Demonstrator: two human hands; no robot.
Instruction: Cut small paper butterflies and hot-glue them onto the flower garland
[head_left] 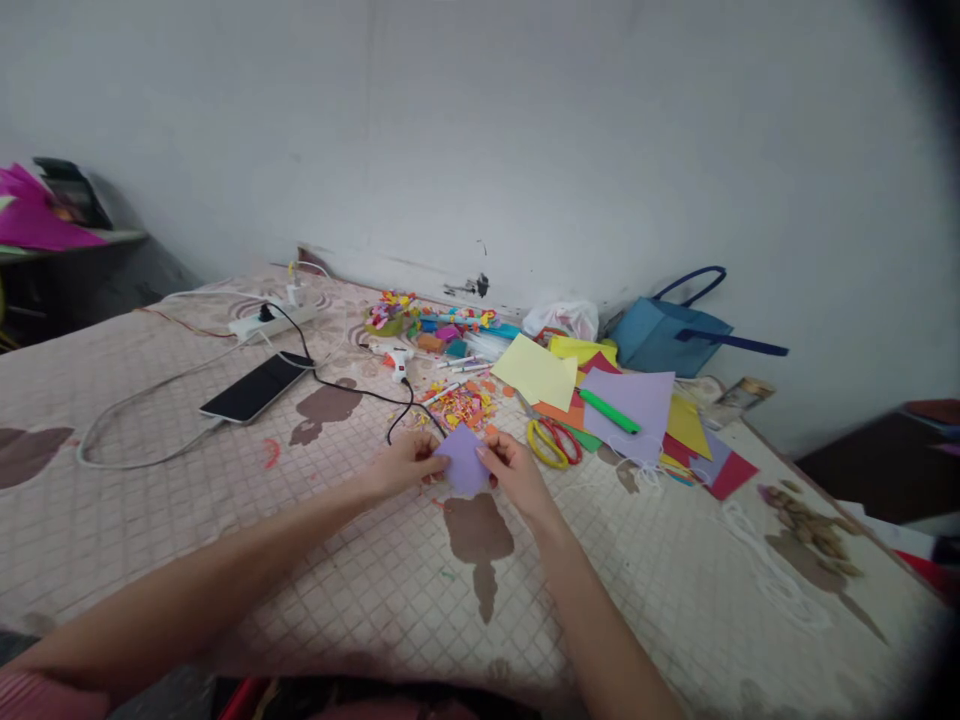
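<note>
Between my two hands is a small piece of purple paper (465,462), held up just above the table. My left hand (409,463) pinches its left edge between thumb and fingers. On the opposite edge, my right hand (514,470) has the same kind of pinch. Red and yellow scissors (553,442) lie right of my right hand. Just beyond the paper is a heap of small coloured paper scraps (459,405). A white glue gun (399,362) with a black cord rests behind my left hand.
Coloured sheets (637,400) lie at the right with a green cutter (609,411) on top. A blue bag (660,335) stands by the wall. To the left, a tablet (257,388) is cabled to a power strip (274,320). White string (772,570) and peanut-like pieces (814,525) lie far right.
</note>
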